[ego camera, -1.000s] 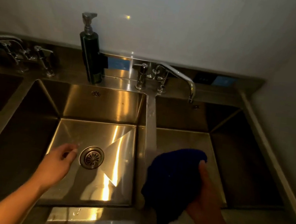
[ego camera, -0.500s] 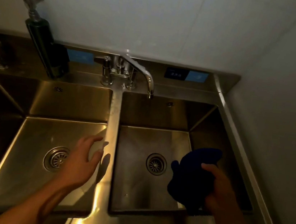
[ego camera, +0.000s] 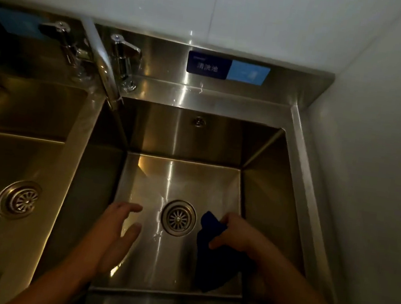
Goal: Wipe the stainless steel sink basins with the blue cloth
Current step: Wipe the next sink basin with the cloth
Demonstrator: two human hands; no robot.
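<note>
Gripped crumpled dark blue cloth [ego camera: 215, 263] in curled fingers of the right hand [ego camera: 237, 235], low in the square brushed-steel right basin [ego camera: 186, 175], beside its round slotted drain [ego camera: 178, 218]. Held the left hand [ego camera: 115, 232] nearby, fingers spread, empty.

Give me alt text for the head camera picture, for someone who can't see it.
Seen from above, a person's right hand grips a dark blue cloth in the right stainless steel sink basin, beside its round metal drain; the open left hand hovers at the drain's other side.
</note>
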